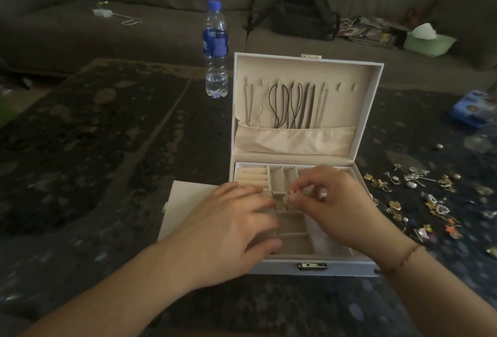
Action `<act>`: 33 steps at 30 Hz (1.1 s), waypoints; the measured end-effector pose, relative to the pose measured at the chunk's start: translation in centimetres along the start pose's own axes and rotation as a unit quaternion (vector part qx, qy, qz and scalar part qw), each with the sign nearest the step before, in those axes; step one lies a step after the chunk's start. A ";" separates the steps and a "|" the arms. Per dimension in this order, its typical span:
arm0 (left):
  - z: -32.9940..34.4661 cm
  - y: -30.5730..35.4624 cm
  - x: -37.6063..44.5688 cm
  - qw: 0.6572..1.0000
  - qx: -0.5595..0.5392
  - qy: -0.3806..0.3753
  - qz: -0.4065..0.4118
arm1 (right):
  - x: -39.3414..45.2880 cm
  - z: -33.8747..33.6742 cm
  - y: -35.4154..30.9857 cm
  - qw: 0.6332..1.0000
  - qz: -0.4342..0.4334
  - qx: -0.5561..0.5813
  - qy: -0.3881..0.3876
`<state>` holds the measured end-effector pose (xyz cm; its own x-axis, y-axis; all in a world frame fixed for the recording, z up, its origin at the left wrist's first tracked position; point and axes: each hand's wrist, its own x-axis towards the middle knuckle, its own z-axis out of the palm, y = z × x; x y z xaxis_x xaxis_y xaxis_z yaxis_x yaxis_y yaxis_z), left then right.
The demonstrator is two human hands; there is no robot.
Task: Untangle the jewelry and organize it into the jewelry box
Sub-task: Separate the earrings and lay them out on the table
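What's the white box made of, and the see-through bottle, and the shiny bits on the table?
The jewelry box looks like white faux leather outside, with a soft beige fabric lining and a metal clasp. The water bottle is clear plastic with a blue cap: it is see-through and glossy. The loose jewelry seems gold and silver metal with pearly beads, but it is too blurred to be sure.

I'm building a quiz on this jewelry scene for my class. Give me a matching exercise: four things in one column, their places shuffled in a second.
Things:
1. clear plastic water bottle with blue cap
2. thin dark cords
3. loose gold and pearl jewelry pieces
4. black backpack

Places:
A. on the grey sofa
B. table, right of the white jewelry box
C. hanging inside the box lid
D. table, left of the box lid

Pairs: 1-D, 2-C, 3-B, 4-A
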<state>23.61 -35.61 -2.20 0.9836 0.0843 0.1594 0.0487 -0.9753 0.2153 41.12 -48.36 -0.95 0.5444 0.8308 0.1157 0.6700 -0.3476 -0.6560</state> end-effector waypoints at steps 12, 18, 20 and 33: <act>0.1 0.0 0.0 1.000 0.000 -0.009 -0.007 | 0.4 0.3 0.4 0.991 -0.031 -0.124 -0.025; 0.1 0.1 0.1 1.000 0.017 0.003 -0.009 | 0.0 -0.8 0.5 0.988 -0.049 -0.149 0.013; 0.1 0.3 0.1 1.000 0.023 -0.002 -0.013 | -0.2 -0.8 0.6 0.981 -0.069 -0.180 -0.017; -0.1 1.6 1.4 0.998 0.011 -0.043 -0.035 | -0.2 -5.9 2.8 0.988 -0.035 -0.109 0.103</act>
<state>25.02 -37.01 -1.49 0.9888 0.1360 0.0617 0.1210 -0.9717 0.2027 45.86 -52.08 1.55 0.5683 0.7585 0.3188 0.7906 -0.3962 -0.4668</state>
